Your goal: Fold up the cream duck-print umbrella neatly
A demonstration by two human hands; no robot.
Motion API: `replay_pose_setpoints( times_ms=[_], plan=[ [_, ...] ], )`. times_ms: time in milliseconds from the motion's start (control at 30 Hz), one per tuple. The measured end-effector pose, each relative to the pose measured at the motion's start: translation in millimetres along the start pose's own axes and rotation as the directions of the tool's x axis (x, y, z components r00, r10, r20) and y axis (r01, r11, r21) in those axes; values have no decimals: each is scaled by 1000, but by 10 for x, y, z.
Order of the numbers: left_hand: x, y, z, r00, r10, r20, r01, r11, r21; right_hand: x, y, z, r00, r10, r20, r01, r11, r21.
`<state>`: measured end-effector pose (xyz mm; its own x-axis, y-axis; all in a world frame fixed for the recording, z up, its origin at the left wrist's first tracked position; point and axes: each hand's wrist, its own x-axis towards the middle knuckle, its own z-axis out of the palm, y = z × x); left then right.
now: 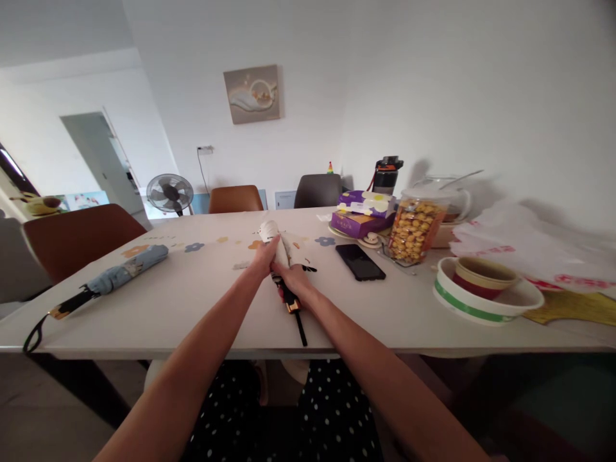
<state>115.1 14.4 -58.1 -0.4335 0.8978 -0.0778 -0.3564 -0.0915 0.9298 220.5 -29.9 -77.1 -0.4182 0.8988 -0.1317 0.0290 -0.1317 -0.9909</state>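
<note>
A white folding umbrella (270, 229) points away from me over the middle of the table, its black and gold handle (291, 301) and black strap toward me. Around the left side of its rolled canopy my left hand (264, 256) is closed. Lower down, near where canopy meets handle, my right hand (294, 280) grips it with the fingers partly hidden underneath. Off to the left lies a second folding umbrella (128, 268), light blue, rolled up, with a black handle and wrist loop hanging near the table edge.
Right of my hands lies a black phone (360, 262). Beyond it are purple tissue packs (363, 215), a jar of yellow snacks (416, 228), a dark bottle (386, 174), bowls (481, 308) and a plastic bag (539, 244). Chairs (235, 199) stand around the white table (192, 327).
</note>
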Motion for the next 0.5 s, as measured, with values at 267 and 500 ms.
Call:
replay_pose_setpoints(
  times_ms=[267, 500],
  plan=[
    [-60, 46, -238, 971, -143, 193, 180, 965, -192, -68, -6, 40, 984, 29, 174, -24, 999, -30],
    [-51, 9, -283, 962, -105, 254, 194, 913, -358, -101, -35, 69, 983, -1, 182, 2, 1000, -6]
  ],
)
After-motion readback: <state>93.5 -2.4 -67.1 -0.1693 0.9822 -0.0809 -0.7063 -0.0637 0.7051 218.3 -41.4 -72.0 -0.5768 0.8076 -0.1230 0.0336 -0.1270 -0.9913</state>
